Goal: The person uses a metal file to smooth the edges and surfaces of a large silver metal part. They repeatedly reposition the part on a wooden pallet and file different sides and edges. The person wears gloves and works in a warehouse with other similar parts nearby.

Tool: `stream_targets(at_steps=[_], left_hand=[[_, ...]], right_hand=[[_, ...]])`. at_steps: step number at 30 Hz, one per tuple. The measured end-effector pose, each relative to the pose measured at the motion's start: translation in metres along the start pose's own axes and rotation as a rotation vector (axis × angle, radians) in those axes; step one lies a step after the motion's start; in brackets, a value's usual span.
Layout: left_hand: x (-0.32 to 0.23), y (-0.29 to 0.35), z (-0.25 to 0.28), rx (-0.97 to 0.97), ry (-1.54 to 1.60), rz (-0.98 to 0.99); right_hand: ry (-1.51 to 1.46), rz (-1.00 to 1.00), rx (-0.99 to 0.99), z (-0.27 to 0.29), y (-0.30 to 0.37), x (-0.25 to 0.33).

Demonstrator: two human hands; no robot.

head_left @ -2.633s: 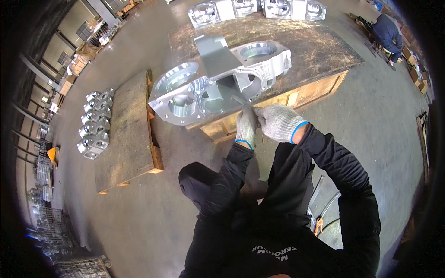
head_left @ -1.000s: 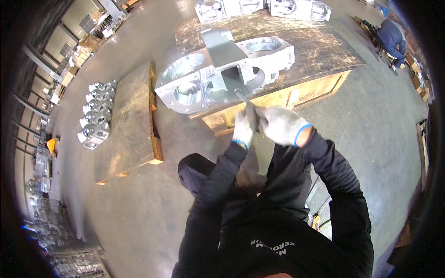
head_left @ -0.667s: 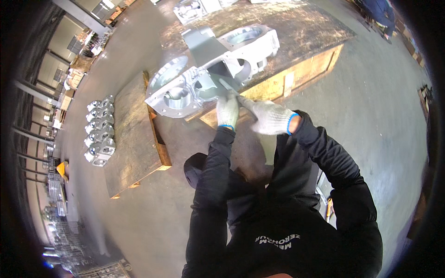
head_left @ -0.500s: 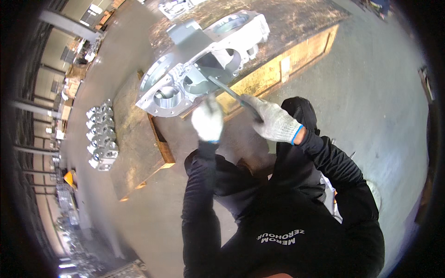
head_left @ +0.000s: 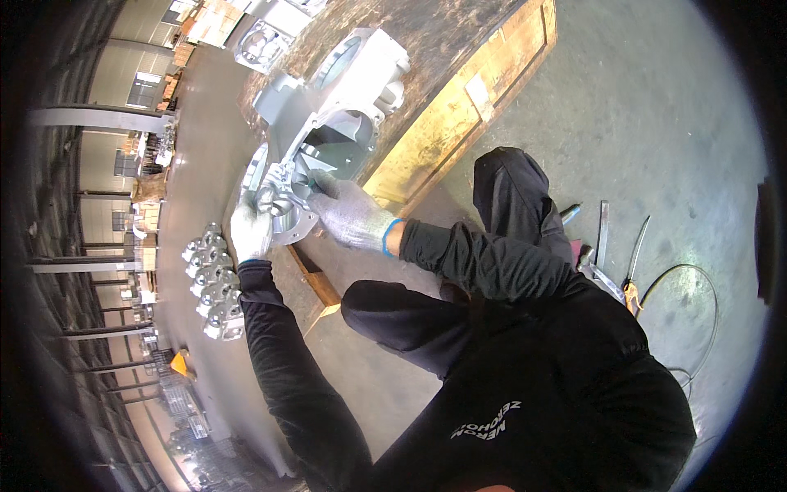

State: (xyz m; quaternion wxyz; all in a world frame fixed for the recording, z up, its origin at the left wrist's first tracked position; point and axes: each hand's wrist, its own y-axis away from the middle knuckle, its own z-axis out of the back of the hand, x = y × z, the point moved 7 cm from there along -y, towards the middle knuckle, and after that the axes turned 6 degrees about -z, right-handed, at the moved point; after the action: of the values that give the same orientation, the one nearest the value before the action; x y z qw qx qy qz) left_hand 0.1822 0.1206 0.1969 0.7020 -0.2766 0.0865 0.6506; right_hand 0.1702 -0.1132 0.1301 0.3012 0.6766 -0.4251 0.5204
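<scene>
A large silver metal casting (head_left: 361,78) with round bores and flanges rests on the worn tabletop. My left hand (head_left: 251,230), in a white knit glove, is at the casting's near left end, its fingers curled in against a flange; what they grip is hard to make out. Close beside it, my right hand (head_left: 352,215), in a glove with a blue cuff, reaches over the near flange. Its fingers are closed by an open bore, with a small dark sliver at the fingertips. The slim bar-shaped tool seen earlier cannot be clearly made out.
The wooden table (head_left: 471,98) has a yellowish side panel. Another casting (head_left: 261,45) stands at its far end. Several smaller castings (head_left: 215,283) are lined up at left. On the floor at right lie a flat bar (head_left: 603,234) and a thin cable (head_left: 715,307).
My view has turned, and the casting appears further left. Both hands have moved left to its near end. The slim tool, plainly visible in my right hand before, is now mostly hidden.
</scene>
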Motion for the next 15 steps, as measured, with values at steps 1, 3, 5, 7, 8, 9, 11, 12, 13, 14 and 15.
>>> stream_targets(at_steps=[1, 3, 5, 7, 8, 9, 11, 12, 13, 14, 15], left_hand=[[0.005, -0.001, 0.004, -0.026, -0.175, 0.046], [0.006, 0.000, 0.006, -0.006, -0.157, 0.086], [-0.005, 0.001, 0.008, -0.031, -0.212, 0.056], [-0.015, 0.005, 0.007, -0.060, -0.295, 0.091], [-0.019, 0.008, 0.003, -0.066, -0.292, 0.114], [-0.023, 0.012, 0.002, -0.067, -0.432, 0.146], [-0.039, 0.017, 0.001, -0.129, -0.486, 0.081], [-0.049, 0.019, 0.001, -0.166, -0.451, 0.016], [-0.048, 0.018, 0.002, -0.150, -0.449, 0.091], [-0.051, 0.018, 0.002, -0.115, -0.446, 0.114], [-0.055, 0.016, 0.003, -0.078, -0.442, 0.128]], right_hand=[[-0.029, -0.053, -0.027, 0.008, 0.000, -0.002], [-0.128, -0.238, 0.068, 0.009, 0.001, -0.009], [-0.304, -0.290, 0.062, 0.014, 0.002, -0.007], [-0.364, -0.191, 0.110, 0.014, 0.004, 0.008], [-0.389, -0.079, 0.099, 0.020, 0.006, 0.019], [-0.378, -0.031, 0.122, 0.018, 0.008, 0.027], [-0.198, -0.107, 0.017, 0.031, 0.012, 0.027], [-0.109, -0.349, 0.036, 0.037, 0.018, 0.011], [-0.082, -0.521, 0.125, 0.038, 0.019, 0.001], [-0.119, -0.522, 0.112, 0.046, 0.018, 0.000], [-0.094, -0.450, 0.183, 0.047, 0.015, 0.002]])
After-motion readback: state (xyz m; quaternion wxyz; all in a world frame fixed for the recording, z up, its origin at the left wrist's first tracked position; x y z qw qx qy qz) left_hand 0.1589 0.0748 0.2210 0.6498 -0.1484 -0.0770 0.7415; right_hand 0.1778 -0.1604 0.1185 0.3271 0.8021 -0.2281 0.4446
